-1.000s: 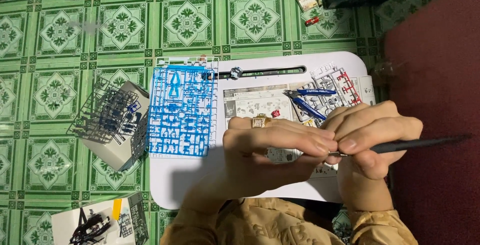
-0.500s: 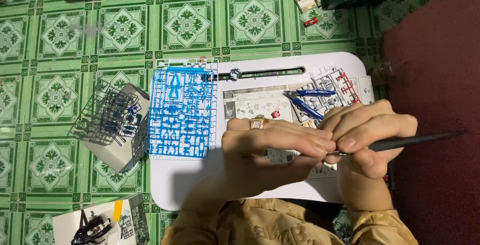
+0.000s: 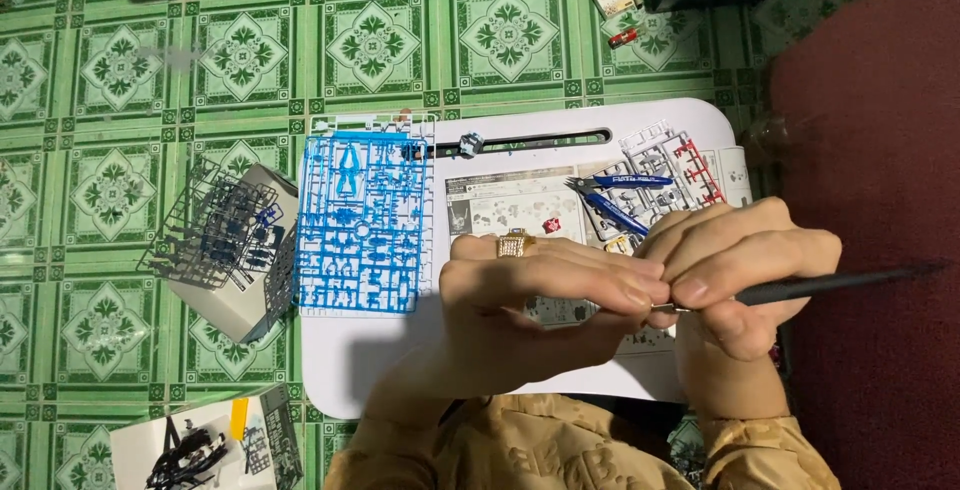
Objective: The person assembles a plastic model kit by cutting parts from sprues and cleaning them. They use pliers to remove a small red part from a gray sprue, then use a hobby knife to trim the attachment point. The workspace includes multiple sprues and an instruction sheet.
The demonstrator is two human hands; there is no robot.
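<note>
My left hand, with a gold ring on one finger, pinches a small model part that its fingers hide. My right hand holds a thin black hobby knife, its tip meeting my left fingertips. Both hands hover over the white lap table. A blue plastic parts frame lies on the table's left side. Blue-handled nippers rest on the instruction sheet just beyond my hands.
White and red parts frames lie at the table's far right. A dark grey pile of parts frames on a box sits on the green tiled floor at left. Another box with black parts is at lower left. A dark red mat borders the right.
My hands have stayed together over the table; the knife handle has tilted slightly. Nothing else has moved.
</note>
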